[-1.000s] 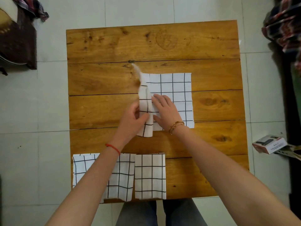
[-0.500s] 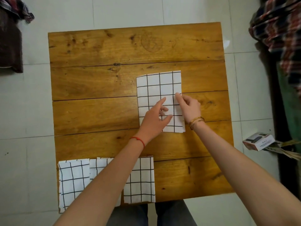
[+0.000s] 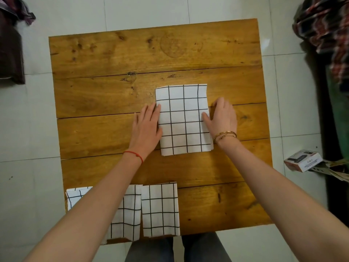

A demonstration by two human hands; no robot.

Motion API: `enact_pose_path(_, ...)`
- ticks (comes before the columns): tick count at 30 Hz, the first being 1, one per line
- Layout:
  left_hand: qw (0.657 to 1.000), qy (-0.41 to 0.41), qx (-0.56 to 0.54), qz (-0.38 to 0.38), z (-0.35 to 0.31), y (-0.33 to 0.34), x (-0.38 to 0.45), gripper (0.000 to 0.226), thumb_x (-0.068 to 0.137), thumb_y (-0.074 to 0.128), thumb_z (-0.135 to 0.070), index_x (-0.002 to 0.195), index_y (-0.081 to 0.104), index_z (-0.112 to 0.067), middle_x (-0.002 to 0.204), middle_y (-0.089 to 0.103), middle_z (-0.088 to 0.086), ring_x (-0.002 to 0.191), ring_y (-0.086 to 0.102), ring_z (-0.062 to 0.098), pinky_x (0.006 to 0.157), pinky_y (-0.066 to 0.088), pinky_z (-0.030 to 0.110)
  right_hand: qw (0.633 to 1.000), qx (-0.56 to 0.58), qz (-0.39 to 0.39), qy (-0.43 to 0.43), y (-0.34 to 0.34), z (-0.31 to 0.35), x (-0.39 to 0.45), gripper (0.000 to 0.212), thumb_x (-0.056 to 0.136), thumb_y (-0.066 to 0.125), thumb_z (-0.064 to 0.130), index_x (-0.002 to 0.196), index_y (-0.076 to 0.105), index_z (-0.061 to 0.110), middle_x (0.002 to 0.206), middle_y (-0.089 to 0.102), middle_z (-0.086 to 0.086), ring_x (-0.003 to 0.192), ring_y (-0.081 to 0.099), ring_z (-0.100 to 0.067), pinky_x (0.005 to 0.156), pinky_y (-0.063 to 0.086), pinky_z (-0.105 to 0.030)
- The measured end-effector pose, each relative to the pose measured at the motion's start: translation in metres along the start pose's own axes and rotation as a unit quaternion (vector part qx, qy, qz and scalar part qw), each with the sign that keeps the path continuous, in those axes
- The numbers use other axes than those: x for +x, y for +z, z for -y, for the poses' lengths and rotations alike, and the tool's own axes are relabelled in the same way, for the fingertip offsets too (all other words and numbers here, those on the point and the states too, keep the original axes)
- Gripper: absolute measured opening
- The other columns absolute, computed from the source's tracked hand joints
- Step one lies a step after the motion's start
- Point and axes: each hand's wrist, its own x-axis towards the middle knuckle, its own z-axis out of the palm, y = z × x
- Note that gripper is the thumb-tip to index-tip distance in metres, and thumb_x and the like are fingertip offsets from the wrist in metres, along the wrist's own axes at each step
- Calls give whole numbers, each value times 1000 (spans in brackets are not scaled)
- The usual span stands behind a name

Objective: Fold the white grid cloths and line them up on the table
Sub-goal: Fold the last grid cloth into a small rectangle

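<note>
Both hands lie flat and spread, gripping nothing. My left hand (image 3: pixel 146 127) rests palm down at the nine o'clock side of the folded cloth (image 3: pixel 184 119), its fingertips (image 3: pixel 157 108) just touching that long edge. My right hand (image 3: pixel 221 118) mirrors it at three o'clock, with the thumb laid over the cloth's edge and the other fingers on the wood just beside it. I hold them like this, I judge, to square the two sides and press the layers down so the fold does not spring open.

Between my hands the cloth sits as a tall rectangle a little toward three o'clock of the middle of the wooden surface (image 3: pixel 113 91), its black grid lines nearly straight and its corners lying flat. It looks fully folded, so what is left for this one is to carry it to the row.

That row runs along the six o'clock edge of the surface. One finished cloth (image 3: pixel 160 210) lies there in plain view, and a second (image 3: pixel 130 214) touches it on its nine o'clock side, partly hidden under my left forearm. A further bit of grid fabric (image 3: pixel 75 195) shows beyond the forearm; whether it is a third cloth or part of the second I cannot tell. Bare wood at the three o'clock end of the row looks like the natural spot for the next one.
</note>
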Motion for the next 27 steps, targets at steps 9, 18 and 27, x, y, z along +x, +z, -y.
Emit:
enact_pose_path(9, 997, 26, 67, 13, 5, -9, 33, 72, 98, 46, -30, 155, 5, -18, 163, -1, -1, 150, -2, 24, 118, 10, 57, 945, -116, 83, -293, 20, 59, 22, 57, 99, 35, 31, 151, 19, 13, 158, 17, -3, 146, 12, -28, 119, 13, -46)
enact_pose_path(18, 994, 22, 104, 33, 9, -5, 38, 74, 97, 44, -37, 155, 3, -19, 163, -6, -2, 149, -3, 29, 117, 11, 61, 937, -178, 106, -282, 39, 64, 25, 60, 101, 28, 38, 152, 9, 14, 160, 7, -1, 148, 1, -26, 119, 6, -51)
enact_pose_path(27, 994, 26, 93, 40, 9, -5, 38, 75, 97, 42, -39, 155, -1, -20, 163, -10, -2, 149, -7, 28, 117, 9, 61, 975, -162, 72, -134, 19, -11, 33, 60, 100, 13, 44, 153, 1, 19, 160, 1, 2, 147, -7, -26, 117, -1, -54)
